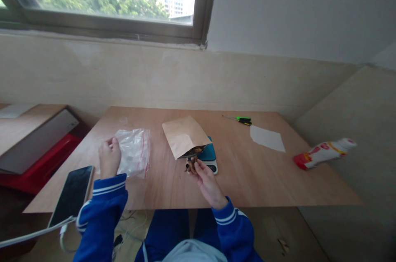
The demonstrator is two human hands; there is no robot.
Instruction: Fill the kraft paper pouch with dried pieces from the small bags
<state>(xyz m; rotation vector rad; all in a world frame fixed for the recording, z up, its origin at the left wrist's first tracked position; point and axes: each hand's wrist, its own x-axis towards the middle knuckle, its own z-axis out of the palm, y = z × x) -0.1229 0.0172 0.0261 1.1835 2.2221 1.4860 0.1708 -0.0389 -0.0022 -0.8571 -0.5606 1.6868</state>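
My right hand [208, 179] pinches a brown, shrivelled dried piece [192, 166] between thumb and fingers, just in front of the mouth of a brown paper bag [185, 134]. More dark brown pieces [198, 150] show inside that opening. Partly under the bag lies a small scale [208, 153] with a blue-green top and a white edge. My left hand [109, 155] is closed at the left edge of some clear plastic zip bags [133, 152]; whether its fingers grip the plastic is hidden.
A phone [72, 190] with a white cable overhangs the table's [247, 183] front left edge. At the back lie screwdrivers [243, 120] with green and yellow on black handles, beside white paper [266, 138]. On the right is a red and white bottle [323, 153]; a red stool [46, 165] stands left.
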